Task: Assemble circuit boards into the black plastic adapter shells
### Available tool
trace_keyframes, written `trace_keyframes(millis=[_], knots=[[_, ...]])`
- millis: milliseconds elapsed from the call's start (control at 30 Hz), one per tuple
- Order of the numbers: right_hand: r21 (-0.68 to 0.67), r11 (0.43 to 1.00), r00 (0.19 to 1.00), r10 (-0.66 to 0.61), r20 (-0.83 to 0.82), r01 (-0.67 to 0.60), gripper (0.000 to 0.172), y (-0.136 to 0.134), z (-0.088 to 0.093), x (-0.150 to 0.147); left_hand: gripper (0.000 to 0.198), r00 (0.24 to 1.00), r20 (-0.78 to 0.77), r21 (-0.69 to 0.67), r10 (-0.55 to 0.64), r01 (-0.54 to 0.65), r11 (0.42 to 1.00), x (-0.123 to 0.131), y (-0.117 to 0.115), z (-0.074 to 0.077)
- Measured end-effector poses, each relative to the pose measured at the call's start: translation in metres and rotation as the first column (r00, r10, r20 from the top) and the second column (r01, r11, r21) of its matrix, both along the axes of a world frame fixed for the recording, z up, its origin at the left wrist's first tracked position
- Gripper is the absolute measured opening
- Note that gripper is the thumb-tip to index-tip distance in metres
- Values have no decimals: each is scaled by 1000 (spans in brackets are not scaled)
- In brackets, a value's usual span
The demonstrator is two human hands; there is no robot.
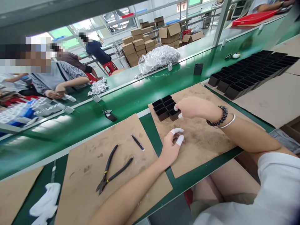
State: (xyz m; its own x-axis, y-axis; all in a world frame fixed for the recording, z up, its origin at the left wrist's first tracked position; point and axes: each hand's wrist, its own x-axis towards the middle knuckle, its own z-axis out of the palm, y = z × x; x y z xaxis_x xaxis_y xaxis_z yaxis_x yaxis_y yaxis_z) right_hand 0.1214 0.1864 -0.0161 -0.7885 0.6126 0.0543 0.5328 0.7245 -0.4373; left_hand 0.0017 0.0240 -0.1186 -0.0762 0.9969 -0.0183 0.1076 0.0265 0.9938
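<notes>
Pinching at the near corner of the cluster of black boxes [164,106], my right hand [195,107] has its white-capped fingertips on the rim of the closest box, in what looks like a light grip. The cluster sits on the far-left part of a brown cardboard sheet [206,137] on the green table [131,100]. My left hand [171,147] rests on the same sheet just below, loosely curled with 2 capped fingers drawn together; I cannot tell whether anything small is between them. The boxes look light and thin-walled, so I judge a gentle pinch on 1 rim, with the other hand steadying the neighbours, suits best, since they touch one another and could drag along. To the left, on a 2nd cardboard sheet [93,175], lie a dark pen [138,142] and black cutters [112,170], well apart from the boxes. Long rows of black trays [250,75] stand to the far right, and a bag of white parts [159,57] lies across the belt, where other people [58,81] work.
</notes>
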Motion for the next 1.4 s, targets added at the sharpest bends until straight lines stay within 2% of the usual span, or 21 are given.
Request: trace_keyframes(millis=[100, 167, 267, 367, 567, 767, 933, 1133, 1200, 1267, 1333, 1367, 1400], knots=[[8, 1000, 987, 22, 162, -24, 13, -9, -16, 4, 40, 988, 39, 76, 152, -155, 985, -2, 3, -9], [-16, 998, 986, 55, 157, -54, 9, -12, -18, 6, 57, 973, 43, 125, 227, -231, 965, -4, 6, -16], [-48, 994, 985, 104, 138, -98, 8, -12, -18, 12, 78, 971, -1, 163, 238, -235, 958, -8, 9, -21], [-91, 987, 983, 141, 115, -131, 19, -9, -17, 22, 87, 972, -62, 165, 227, -215, 963, -9, 8, -22], [-151, 963, 974, 228, 4, -225, 37, -8, -31, 22, 80, 983, -47, 19, 175, -174, 985, -9, 4, -16], [-65, 959, 961, 272, -46, -275, 31, -17, -43, 14, 76, 981, 21, -73, 190, -188, 979, -8, 3, -9], [-9, 960, 959, 281, -45, -282, 27, -19, -47, 15, 79, 983, 28, -65, 184, -181, 981, -8, 2, -9], [15, 967, 962, 253, -99, -253, 38, -16, -59, 11, 80, 986, 25, -73, 167, -165, 984, -9, 4, -15], [38, 973, 963, 232, -139, -229, 41, -19, -51, 13, 77, 985, 36, -48, 171, -169, 984, -7, 6, -17], [45, 985, 932, 174, -317, -169, 39, -27, -33, 18, 74, 982, 56, -23, 181, -180, 983, -5, 8, -16], [-26, 992, 821, 87, -565, -123, 35, -38, -8, 24, 73, 981, 69, -21, 180, -179, 984, -4, 9, -15], [-81, 987, 770, 59, -635, -142, 39, -44, 3, 27, 73, 982, 71, -22, 177, -176, 984, -4, 9, -14], [-121, 977, 766, 57, -641, -174, 48, -48, 13, 30, 73, 983, 66, -22, 171, -170, 985, -5, 9, -14]])
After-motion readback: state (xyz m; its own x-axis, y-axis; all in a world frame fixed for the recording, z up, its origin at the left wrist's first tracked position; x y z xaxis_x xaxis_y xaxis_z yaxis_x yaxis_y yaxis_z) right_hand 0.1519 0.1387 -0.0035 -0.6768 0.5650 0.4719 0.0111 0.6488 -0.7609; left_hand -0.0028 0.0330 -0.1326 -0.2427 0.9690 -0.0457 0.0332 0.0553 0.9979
